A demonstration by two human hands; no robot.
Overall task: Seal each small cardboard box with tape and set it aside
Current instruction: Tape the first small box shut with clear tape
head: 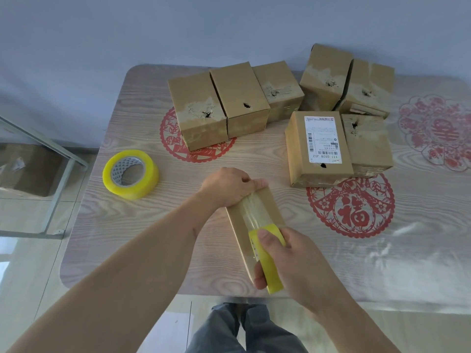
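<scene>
Two bare forearms reach in from the bottom of the view over a pale wood-grain surface [132,225]. The left hand [226,187] lies palm down on the far end of a small cardboard box [254,225], its fingers curled over that end and pressing a strip of clear tape [254,210] against the cardboard. The right hand [288,261] sits at the near end of the same box, thumb on top, fingers wrapped around a yellow tape roll [270,263] held on edge.

The box rests flat near the front middle of the surface, between the two hands. Its long axis runs from the person outward, tilted slightly leftward at the far end. The tape strip follows that axis along the top face, from the left fingers back to the roll; whether it is fully stuck down is hard to tell.

A second yellow tape roll [130,174] lies to the left. Seven more cardboard boxes [242,98] stand clustered along the far side.
</scene>
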